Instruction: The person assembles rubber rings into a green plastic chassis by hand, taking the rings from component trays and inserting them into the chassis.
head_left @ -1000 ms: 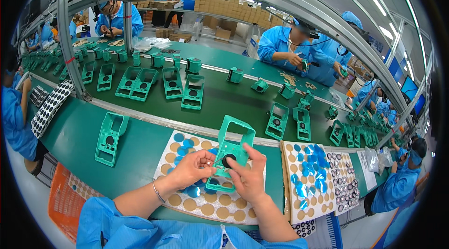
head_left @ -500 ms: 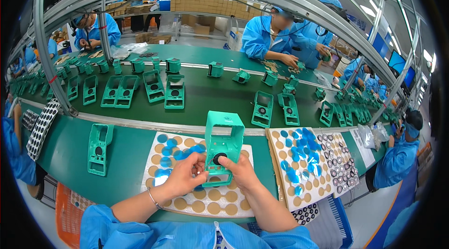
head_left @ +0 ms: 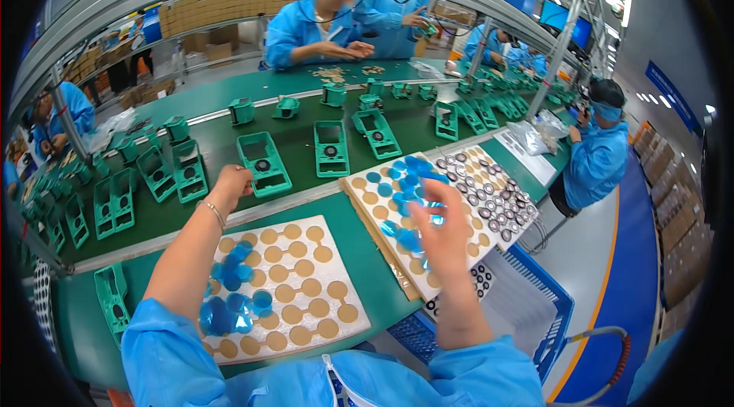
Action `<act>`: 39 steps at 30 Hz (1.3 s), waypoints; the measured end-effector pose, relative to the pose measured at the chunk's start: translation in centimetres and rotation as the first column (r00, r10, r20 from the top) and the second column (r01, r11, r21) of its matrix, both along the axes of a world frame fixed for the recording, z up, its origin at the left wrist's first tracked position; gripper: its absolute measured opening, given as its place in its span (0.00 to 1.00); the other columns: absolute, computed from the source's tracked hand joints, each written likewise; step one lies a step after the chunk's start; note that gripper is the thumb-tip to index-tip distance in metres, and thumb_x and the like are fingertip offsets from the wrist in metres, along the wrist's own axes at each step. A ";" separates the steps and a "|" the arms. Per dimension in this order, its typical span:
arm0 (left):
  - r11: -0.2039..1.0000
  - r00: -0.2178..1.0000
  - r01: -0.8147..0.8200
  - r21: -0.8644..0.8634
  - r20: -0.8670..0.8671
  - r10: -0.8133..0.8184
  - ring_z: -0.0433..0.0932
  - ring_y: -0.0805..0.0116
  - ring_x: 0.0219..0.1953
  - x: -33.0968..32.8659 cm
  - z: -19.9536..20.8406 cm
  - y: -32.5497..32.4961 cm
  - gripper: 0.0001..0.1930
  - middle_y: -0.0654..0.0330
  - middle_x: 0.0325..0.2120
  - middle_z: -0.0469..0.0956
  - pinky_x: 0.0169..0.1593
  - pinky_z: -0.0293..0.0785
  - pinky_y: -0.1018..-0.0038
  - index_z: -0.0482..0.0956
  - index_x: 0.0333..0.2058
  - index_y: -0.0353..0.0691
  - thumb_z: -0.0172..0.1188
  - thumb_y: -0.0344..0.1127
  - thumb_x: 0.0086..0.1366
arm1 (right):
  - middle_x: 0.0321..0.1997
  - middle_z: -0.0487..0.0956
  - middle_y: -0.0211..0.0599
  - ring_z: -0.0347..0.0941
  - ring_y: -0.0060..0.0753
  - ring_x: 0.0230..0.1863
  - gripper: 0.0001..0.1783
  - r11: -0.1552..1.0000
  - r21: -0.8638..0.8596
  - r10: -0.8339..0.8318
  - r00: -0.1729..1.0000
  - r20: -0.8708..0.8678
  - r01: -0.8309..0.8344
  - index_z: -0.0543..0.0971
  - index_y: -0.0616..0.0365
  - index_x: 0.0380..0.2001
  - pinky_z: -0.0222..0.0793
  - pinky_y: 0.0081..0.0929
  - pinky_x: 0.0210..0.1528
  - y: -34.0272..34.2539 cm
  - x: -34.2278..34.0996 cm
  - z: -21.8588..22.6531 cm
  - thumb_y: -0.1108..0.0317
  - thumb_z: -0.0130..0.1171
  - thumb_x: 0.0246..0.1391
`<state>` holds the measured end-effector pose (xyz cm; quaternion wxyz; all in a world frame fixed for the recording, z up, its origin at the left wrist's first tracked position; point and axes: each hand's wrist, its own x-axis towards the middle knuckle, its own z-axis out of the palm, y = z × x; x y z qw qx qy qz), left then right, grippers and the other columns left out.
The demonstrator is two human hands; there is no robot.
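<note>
My left hand [head_left: 232, 185] reaches over the belt, its fingers pinched at the left edge of a green plastic housing [head_left: 277, 177]. The housing lies on the belt and has a round black part in its middle. My right hand [head_left: 445, 227], slightly blurred, hovers over a white sheet of tan discs [head_left: 475, 248] with loose blue film discs [head_left: 409, 239] on it. Its thumb and fingers are apart, with nothing seen between them. Another white sheet of tan discs [head_left: 325, 307] lies before me, with blue film discs [head_left: 229, 273] on its left part.
Several green housings stand along the green belt [head_left: 298, 151]. One housing [head_left: 112, 296] lies on the bench at left. Ringed round parts [head_left: 505, 212] cover a sheet at right, above a blue basket [head_left: 562, 304]. Co-workers sit across the belt and at right [head_left: 600, 151].
The view has turned right. The housing I held in both hands now lies on the belt under my left hand. My right hand has let go and moved over the right-hand sheet.
</note>
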<state>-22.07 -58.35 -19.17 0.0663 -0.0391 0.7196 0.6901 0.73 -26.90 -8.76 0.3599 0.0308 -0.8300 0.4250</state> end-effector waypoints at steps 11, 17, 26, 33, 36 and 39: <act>0.535 0.876 -0.320 -0.782 -0.459 -0.147 0.71 0.47 0.42 2.8 2.2 2.7 0.19 0.40 0.38 0.70 0.45 0.68 0.65 0.72 0.36 0.26 0.61 0.36 0.49 | 0.28 0.71 0.38 0.70 0.25 0.26 0.19 0.696 -0.546 -0.130 0.829 0.543 0.466 0.64 0.70 0.41 0.70 0.19 0.22 14.9 9.1 -11.3 0.68 0.55 0.51; 0.805 0.805 0.591 -0.046 0.094 -0.585 0.75 0.71 0.32 12.5 3.4 12.2 0.15 0.58 0.30 0.75 0.37 0.74 0.77 0.73 0.39 0.32 0.57 0.37 0.56 | 0.26 0.71 0.35 0.68 0.28 0.27 0.11 0.361 -0.866 0.177 0.887 0.427 0.345 0.69 0.65 0.35 0.67 0.22 0.27 15.5 8.9 -10.4 0.67 0.52 0.53; 0.778 0.736 0.561 0.283 0.258 -0.626 0.75 0.62 0.36 16.2 2.8 20.0 0.13 0.53 0.34 0.73 0.41 0.75 0.72 0.70 0.40 0.30 0.53 0.34 0.60 | 0.19 0.69 0.29 0.64 0.24 0.20 0.05 0.231 -0.953 0.354 0.895 0.272 0.198 0.69 0.59 0.26 0.61 0.21 0.22 14.4 8.2 -7.5 0.70 0.52 0.51; 0.834 0.792 0.401 0.380 0.314 -0.523 0.74 0.67 0.31 16.4 3.5 20.2 0.08 0.57 0.28 0.73 0.37 0.74 0.72 0.71 0.34 0.35 0.53 0.34 0.61 | 0.19 0.68 0.30 0.63 0.24 0.19 0.05 0.380 -0.915 0.348 0.896 0.276 0.134 0.68 0.58 0.24 0.59 0.20 0.21 14.2 8.5 -6.3 0.71 0.50 0.50; 0.849 0.820 0.388 0.358 0.286 -0.495 0.72 0.71 0.27 17.2 4.0 19.1 0.06 0.61 0.26 0.72 0.34 0.74 0.74 0.69 0.30 0.37 0.54 0.34 0.60 | 0.19 0.68 0.30 0.63 0.23 0.19 0.05 0.468 -0.871 0.307 0.897 0.319 0.149 0.67 0.58 0.24 0.59 0.19 0.20 12.9 8.7 -5.4 0.71 0.48 0.50; 0.841 0.850 0.388 0.377 0.207 -0.485 0.73 0.73 0.28 19.4 5.5 17.1 0.06 0.62 0.26 0.72 0.32 0.74 0.78 0.68 0.30 0.38 0.55 0.33 0.60 | 0.19 0.68 0.29 0.63 0.22 0.19 0.05 0.500 -0.863 0.328 0.905 0.272 0.079 0.68 0.58 0.24 0.60 0.19 0.21 11.8 9.2 -4.4 0.69 0.47 0.51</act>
